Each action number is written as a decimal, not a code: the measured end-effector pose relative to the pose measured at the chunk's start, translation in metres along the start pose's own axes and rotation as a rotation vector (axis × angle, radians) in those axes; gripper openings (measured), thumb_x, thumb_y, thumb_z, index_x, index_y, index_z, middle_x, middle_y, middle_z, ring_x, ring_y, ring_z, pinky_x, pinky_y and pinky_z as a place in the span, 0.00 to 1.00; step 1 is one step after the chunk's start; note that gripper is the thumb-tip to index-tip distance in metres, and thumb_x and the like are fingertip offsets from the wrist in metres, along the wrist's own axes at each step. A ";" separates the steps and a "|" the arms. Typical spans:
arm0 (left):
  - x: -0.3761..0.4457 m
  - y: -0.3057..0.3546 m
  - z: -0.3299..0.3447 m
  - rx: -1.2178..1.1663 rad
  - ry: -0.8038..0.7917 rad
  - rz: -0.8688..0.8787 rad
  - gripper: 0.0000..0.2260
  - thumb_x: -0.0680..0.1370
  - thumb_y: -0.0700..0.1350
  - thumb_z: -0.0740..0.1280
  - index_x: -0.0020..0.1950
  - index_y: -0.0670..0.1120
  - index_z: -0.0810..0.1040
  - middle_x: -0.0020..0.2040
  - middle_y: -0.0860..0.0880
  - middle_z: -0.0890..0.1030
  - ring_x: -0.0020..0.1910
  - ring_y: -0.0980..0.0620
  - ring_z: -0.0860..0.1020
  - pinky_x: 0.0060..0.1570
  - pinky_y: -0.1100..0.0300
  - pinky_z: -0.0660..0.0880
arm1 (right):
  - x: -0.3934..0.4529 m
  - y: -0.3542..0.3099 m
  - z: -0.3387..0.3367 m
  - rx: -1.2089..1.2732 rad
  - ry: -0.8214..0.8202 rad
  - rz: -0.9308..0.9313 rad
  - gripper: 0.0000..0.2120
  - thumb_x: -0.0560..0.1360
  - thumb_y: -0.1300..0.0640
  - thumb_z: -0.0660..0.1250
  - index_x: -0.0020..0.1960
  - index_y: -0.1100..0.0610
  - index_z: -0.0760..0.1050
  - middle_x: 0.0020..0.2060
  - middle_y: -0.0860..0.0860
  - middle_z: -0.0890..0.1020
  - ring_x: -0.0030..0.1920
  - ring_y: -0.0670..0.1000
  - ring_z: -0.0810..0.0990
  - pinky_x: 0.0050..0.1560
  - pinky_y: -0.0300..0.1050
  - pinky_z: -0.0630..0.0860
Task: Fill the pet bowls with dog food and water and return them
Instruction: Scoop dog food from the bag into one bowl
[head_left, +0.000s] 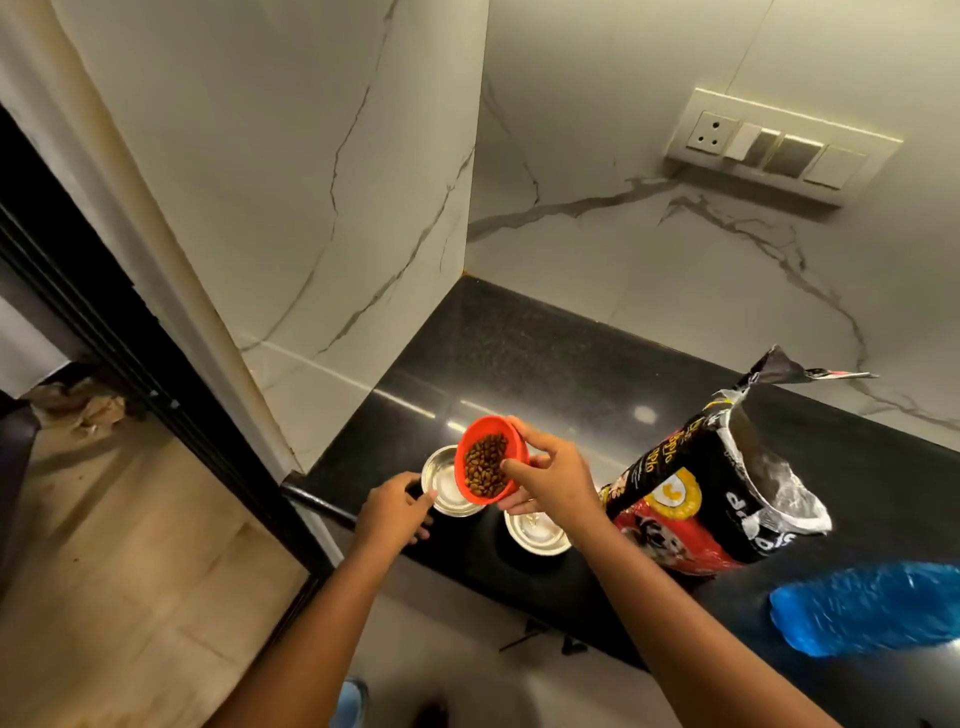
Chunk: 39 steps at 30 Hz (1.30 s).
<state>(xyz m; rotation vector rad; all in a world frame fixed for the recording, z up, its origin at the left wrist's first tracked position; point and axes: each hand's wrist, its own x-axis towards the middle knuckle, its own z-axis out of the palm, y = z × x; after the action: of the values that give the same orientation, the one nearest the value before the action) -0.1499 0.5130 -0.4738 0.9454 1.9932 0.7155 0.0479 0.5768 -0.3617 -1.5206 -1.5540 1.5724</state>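
Tilting orange cup of kibble, mouth facing left steel bowl

1. Round orange plastic cup holding brown kibble.
2. Two shiny silver steel bowls.
3. Speckled black stone counter.
4. Black, red and yellow food bag.
5. White marble wall, grey-veined.
6. Blue plastic bottle.

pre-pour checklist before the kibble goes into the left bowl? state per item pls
1. Right hand holds red cup: ok.
2. Kibble in cup: ok.
3. Cup tilted over left bowl: ok.
4. Left hand steadies that bowl at its rim: ok.
5. Left bowl empty so far: ok.
6. Food bag stable on counter: cannot tell, it leans.
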 end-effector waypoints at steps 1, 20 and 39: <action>0.001 0.001 0.004 -0.115 -0.033 -0.018 0.11 0.79 0.45 0.68 0.61 0.46 0.78 0.35 0.46 0.85 0.28 0.51 0.84 0.32 0.54 0.83 | 0.002 0.003 0.002 -0.031 0.012 -0.016 0.29 0.77 0.66 0.71 0.75 0.48 0.72 0.44 0.60 0.87 0.38 0.64 0.88 0.40 0.55 0.86; 0.005 0.009 -0.001 -0.531 -0.132 0.002 0.06 0.82 0.36 0.62 0.57 0.40 0.77 0.38 0.39 0.84 0.30 0.48 0.85 0.30 0.59 0.82 | 0.029 0.018 0.017 -1.099 -0.015 -0.674 0.34 0.77 0.52 0.71 0.79 0.40 0.62 0.62 0.58 0.78 0.46 0.64 0.83 0.42 0.55 0.78; 0.016 0.010 -0.013 0.112 0.050 0.012 0.18 0.78 0.56 0.67 0.64 0.48 0.78 0.42 0.46 0.86 0.36 0.48 0.85 0.42 0.51 0.82 | -0.010 -0.033 -0.036 0.084 0.199 -0.387 0.38 0.69 0.59 0.81 0.75 0.44 0.72 0.63 0.58 0.82 0.38 0.58 0.89 0.45 0.55 0.86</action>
<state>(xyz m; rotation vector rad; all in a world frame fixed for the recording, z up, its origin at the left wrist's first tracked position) -0.1629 0.5298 -0.4662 1.0150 2.0910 0.6458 0.0708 0.5904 -0.3197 -1.2016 -1.5361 1.2138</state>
